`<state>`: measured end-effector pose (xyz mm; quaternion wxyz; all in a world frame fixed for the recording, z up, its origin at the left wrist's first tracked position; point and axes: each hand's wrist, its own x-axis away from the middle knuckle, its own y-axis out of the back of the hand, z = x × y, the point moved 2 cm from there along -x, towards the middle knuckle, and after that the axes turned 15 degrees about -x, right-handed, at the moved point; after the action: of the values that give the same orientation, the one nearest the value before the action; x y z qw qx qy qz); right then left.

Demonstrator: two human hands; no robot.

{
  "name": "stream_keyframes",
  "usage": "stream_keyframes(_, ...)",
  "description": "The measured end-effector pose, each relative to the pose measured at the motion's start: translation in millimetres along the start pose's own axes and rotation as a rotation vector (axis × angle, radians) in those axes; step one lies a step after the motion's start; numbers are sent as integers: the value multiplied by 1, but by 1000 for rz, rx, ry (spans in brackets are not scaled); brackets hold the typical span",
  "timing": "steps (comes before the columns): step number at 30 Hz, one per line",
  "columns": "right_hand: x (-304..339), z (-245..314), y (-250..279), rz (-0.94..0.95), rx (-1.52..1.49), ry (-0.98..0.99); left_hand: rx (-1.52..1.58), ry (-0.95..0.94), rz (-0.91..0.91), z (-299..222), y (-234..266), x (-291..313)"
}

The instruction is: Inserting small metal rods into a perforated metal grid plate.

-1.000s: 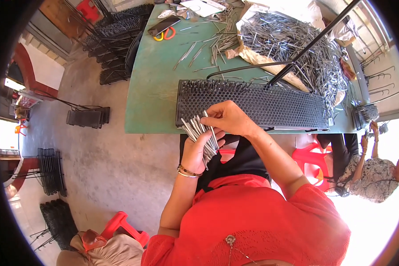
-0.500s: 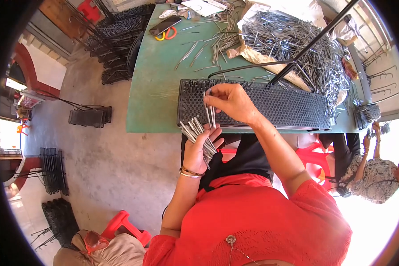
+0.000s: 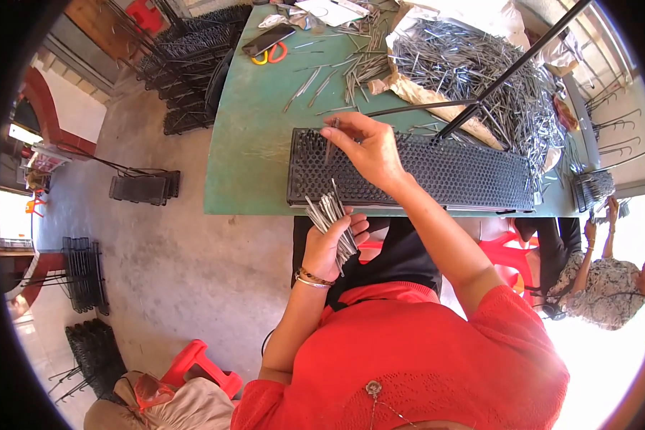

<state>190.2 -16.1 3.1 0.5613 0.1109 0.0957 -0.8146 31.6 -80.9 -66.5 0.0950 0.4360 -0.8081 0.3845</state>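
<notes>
A black rack (image 3: 444,168) with rows of round holes lies along the near edge of the green table (image 3: 244,161). Its long black rod handle (image 3: 516,68) slants up to the right. Over the rack's left end, my right hand (image 3: 371,150) pinches a thin metal rod (image 3: 328,152), which points down at the holes. Several rods stand in the rack's far left corner, partly behind my fingers. Just off the table edge, my left hand (image 3: 324,249) is closed loosely round a bundle of thin silvery rods (image 3: 327,211), fanned upward.
A large heap of metal rods (image 3: 466,64) lies on torn brown paper beyond the rack. Orange-and-yellow-handled scissors (image 3: 274,54) and a dark phone (image 3: 269,41) lie at the far left. Black racks (image 3: 147,188) stand on the floor. Another person (image 3: 605,287) sits at right.
My right hand has moved up and away from the left hand's bundle to the rack's far left part, carrying a rod. The left hand's bundle has tilted more upright.
</notes>
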Motion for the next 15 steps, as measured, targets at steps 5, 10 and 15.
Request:
stream_keyframes(5,-11,-23,-11,-36,126,136,34,49,35,1,2,-1)
stream_keyframes(10,-8,-23,-11,-72,337,290,10,54,60,2,4,0)
stream_keyframes(15,-5,-28,-8,-137,315,268,31,61,54,1,4,-1)
